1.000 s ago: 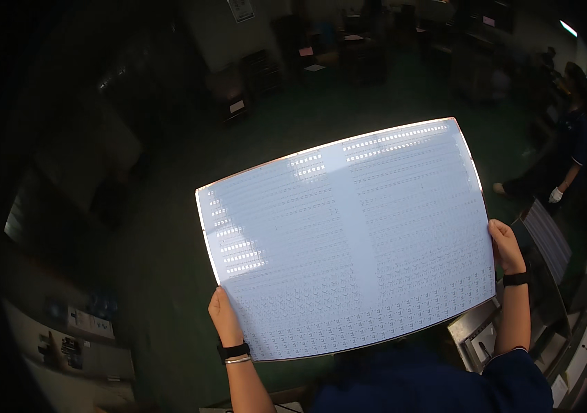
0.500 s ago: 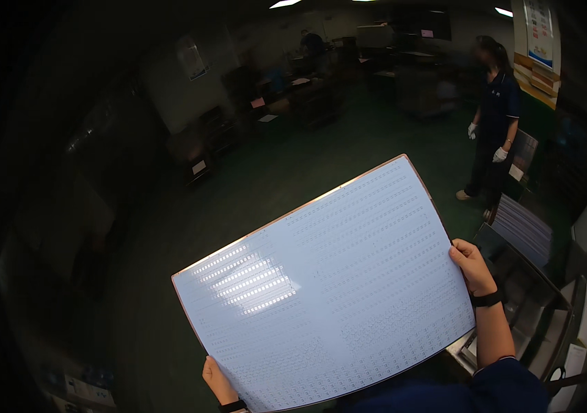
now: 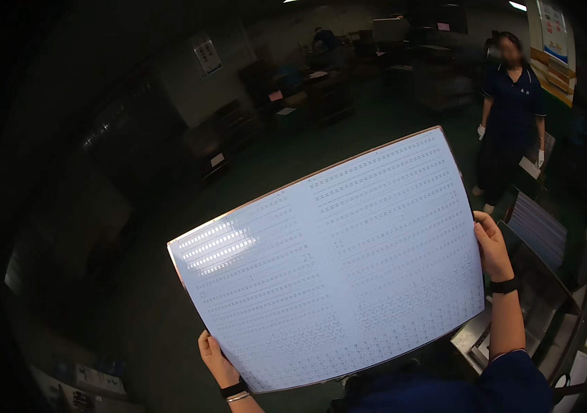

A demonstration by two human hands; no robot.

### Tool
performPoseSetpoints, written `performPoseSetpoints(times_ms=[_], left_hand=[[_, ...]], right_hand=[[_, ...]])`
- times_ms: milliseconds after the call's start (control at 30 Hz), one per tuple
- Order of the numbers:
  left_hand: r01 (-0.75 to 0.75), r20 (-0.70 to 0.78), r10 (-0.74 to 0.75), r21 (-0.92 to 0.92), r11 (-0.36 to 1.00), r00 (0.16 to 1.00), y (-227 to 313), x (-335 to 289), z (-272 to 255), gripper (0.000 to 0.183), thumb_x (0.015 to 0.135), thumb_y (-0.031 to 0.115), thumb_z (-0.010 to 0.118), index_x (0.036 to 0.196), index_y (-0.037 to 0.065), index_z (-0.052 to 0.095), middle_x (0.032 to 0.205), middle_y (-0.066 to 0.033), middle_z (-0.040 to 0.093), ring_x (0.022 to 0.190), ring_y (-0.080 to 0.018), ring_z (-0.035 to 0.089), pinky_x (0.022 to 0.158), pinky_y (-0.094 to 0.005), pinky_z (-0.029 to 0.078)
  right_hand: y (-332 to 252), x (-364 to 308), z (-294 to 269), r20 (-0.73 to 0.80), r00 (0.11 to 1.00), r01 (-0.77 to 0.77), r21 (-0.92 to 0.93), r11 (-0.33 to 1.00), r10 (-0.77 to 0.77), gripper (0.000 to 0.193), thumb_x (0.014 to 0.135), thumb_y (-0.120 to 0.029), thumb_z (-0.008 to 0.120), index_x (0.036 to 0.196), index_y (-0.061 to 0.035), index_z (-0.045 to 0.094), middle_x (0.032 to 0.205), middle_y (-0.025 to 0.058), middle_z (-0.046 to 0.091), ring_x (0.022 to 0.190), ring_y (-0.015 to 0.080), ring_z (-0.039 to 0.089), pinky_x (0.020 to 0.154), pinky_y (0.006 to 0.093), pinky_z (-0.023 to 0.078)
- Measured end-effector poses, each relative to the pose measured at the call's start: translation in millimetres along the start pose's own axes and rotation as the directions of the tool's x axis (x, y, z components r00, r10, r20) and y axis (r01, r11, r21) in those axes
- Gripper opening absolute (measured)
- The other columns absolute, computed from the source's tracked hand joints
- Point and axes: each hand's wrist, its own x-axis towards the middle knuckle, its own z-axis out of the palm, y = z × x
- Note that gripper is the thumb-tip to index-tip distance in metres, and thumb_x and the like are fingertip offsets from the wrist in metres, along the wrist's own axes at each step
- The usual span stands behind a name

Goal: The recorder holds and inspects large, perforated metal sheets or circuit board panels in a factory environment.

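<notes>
A large, thin rectangular panel (image 3: 334, 268) fills the middle of the view, tilted so that its right side is higher. Its glossy pale-blue face carries rows of tiny dark marks, and a copper-coloured rim shows along the top and left edges. Light glares off the upper left part. My left hand (image 3: 215, 358) grips the lower left edge, its fingers partly hidden behind. On the right edge, my right hand (image 3: 491, 246) holds on with the thumb in front. Both wrists wear black bands.
A person (image 3: 514, 103) in a dark shirt and white gloves stands at the far right. Nearer stand a stack of thin sheets (image 3: 538, 227) and a metal tray or cart (image 3: 476, 337). Dark workbenches line the back, where another person (image 3: 326, 39) bends over.
The panel and both my hands have moved up, and the panel's right side has shifted rightward. The glare has slid up and left. The standing person has turned toward me.
</notes>
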Motion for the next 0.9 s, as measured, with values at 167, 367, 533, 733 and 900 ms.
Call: performPoseSetpoints(times_ms=[167, 367, 533, 733, 900], left_hand=[[-0.129, 0.245, 0.196, -0.264, 0.956, 0.949, 3.5, 7.0, 6.5, 0.012, 0.096, 0.012, 0.051, 0.108, 0.01, 0.053, 0.108, -0.0003, 0.058, 0.103, -0.0125, 0.053, 0.091, -0.0288, 0.044], [0.062, 0.216, -0.003, -0.271, 0.961, 0.976, 14.0, -14.4, 88.5, 0.022, 0.094, 0.014, 0.052, 0.114, 0.007, 0.053, 0.125, -0.0101, 0.054, 0.11, -0.0157, 0.056, 0.091, -0.0314, 0.051], [0.399, 0.222, -0.34, -0.341, 0.851, 0.914, 5.7, -18.4, 84.4, 0.035, 0.095, 0.02, 0.052, 0.125, 0.003, 0.048, 0.118, -0.0126, 0.057, 0.094, -0.0151, 0.062, 0.072, -0.0241, 0.055], [0.558, 0.39, -0.416, -0.402, 0.726, 0.822, -1.9, -20.9, 67.1, 0.04, 0.099, 0.028, 0.043, 0.129, 0.001, 0.045, 0.117, -0.0128, 0.056, 0.103, -0.0169, 0.057, 0.087, -0.0278, 0.05], [0.586, 0.441, -0.44, -0.281, 0.76, 0.782, -1.1, -26.7, 68.4, 0.044, 0.1, 0.02, 0.037, 0.141, 0.004, 0.031, 0.135, -0.0113, 0.046, 0.117, -0.0174, 0.052, 0.096, -0.0308, 0.046]], right_hand=[[15.0, 32.0, -29.1, -0.127, 0.97, 0.228, 0.178, 0.957, -0.208, 0.024, 0.095, -0.021, 0.053, 0.116, -0.0106, 0.055, 0.119, 0.0023, 0.058, 0.112, 0.0142, 0.053, 0.098, 0.0324, 0.041], [52.7, 84.8, -63.4, 0.568, 0.566, -0.003, 0.726, 0.688, -0.597, 0.052, 0.096, -0.029, 0.041, 0.144, -0.0125, 0.029, 0.15, 0.0084, 0.026, 0.14, 0.0248, 0.02, 0.116, 0.0433, 0.017], [86.8, 58.2, -49.9, 0.006, 0.975, 0.161, 0.667, 0.728, -0.222, 0.053, 0.096, -0.031, 0.039, 0.144, -0.0132, 0.028, 0.151, 0.0075, 0.024, 0.14, 0.0245, 0.019, 0.116, 0.0428, 0.018], [93.4, 38.4, -52.2, -0.083, 0.996, 0.072, 0.63, 0.773, -0.026, 0.053, 0.096, -0.034, 0.037, 0.145, -0.0141, 0.027, 0.152, 0.0064, 0.022, 0.141, 0.0241, 0.018, 0.116, 0.0423, 0.018], [91.7, 30.7, -51.3, -0.111, 0.993, 0.038, 0.608, 0.793, 0.038, 0.054, 0.096, -0.036, 0.035, 0.145, -0.0149, 0.026, 0.153, 0.0055, 0.02, 0.141, 0.0238, 0.017, 0.115, 0.0419, 0.019]])
